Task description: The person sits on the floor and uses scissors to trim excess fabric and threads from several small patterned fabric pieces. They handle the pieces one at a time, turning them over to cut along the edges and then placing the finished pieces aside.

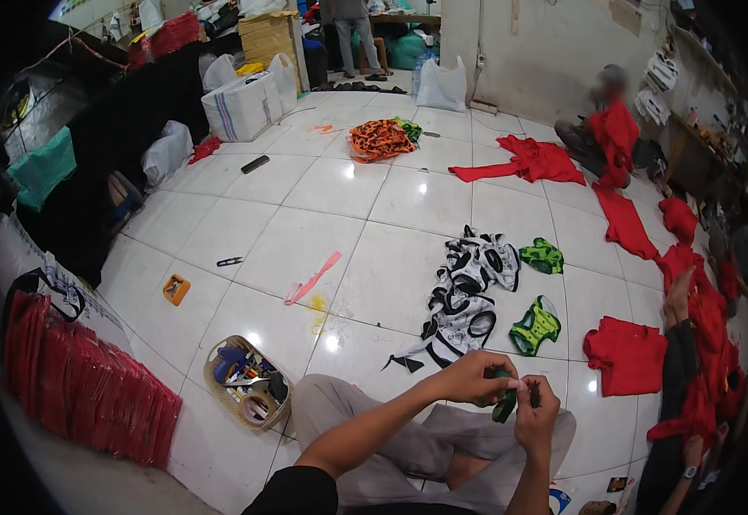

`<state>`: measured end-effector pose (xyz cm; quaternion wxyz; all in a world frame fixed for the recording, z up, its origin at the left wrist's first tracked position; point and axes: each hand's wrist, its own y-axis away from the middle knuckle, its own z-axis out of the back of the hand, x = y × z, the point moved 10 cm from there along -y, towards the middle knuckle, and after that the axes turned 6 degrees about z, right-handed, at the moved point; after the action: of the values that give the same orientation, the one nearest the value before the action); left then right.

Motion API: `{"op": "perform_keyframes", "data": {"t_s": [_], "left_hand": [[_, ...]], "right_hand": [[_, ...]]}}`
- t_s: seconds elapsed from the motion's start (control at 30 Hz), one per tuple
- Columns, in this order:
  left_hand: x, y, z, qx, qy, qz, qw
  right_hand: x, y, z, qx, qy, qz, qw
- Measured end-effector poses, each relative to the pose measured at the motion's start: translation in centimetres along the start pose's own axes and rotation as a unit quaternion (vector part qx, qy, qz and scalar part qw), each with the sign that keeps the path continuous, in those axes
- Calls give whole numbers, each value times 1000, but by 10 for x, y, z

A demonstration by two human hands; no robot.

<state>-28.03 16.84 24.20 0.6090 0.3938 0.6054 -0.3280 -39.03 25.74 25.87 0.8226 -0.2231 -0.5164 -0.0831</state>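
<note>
My left hand (477,380) pinches a small dark green fabric piece (504,405) above my crossed legs. Close against it, my right hand (536,402) has its fingers closed on something small and dark at the fabric's edge; what it is cannot be made out. Beyond my hands lies a pile of white and black printed garments (470,290). To the right of that pile, a light green patterned small garment (535,325) and another green one (542,256) lie flat on the tiles. A folded red garment (625,355) is further right.
A basket of tools and tape (248,383) stands by my left knee, near packed red garments (84,380). Thread snips (229,261), an orange dish (176,290) and a pink strip (314,278) lie on the floor. People sit at right among red garments (628,222); another person stands at the back.
</note>
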Motion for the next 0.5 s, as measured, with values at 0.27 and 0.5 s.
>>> {"op": "perform_keyframes", "data": {"t_s": [0.27, 0.5], "left_hand": [[5, 0, 4, 23, -33, -1, 999], [-1, -2, 2, 28, -114, -106, 987]], "right_hand": [[7, -1, -1, 16, 0, -6, 1000], [7, 0, -2, 16, -29, -16, 999]]}}
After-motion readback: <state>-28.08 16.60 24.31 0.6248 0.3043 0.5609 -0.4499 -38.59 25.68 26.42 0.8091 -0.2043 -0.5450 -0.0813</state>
